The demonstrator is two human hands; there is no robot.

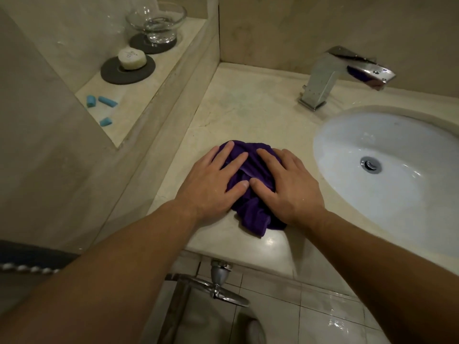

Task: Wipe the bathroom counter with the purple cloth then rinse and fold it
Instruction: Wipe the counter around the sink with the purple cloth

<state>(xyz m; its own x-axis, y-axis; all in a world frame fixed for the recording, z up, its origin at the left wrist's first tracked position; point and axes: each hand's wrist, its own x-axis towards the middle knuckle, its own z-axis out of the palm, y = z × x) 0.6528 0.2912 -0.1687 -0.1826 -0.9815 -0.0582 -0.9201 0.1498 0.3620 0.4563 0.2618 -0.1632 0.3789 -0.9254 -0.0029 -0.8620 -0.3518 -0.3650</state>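
Both hands, left hand and right hand, press purple cloth onto counter

There are two hands, a left hand and a right hand, one purple cloth, one sink, one faucet, three blue pieces, two dark discs, one soap and one glass bowl.

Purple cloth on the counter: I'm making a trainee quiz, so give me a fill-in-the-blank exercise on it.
1. The left hand and right hand lie flat on the ____.
2. From the purple cloth, the sink lies to the ____.
3. On the ledge lie ____ blue pieces.
Missing words: cloth; right; three.
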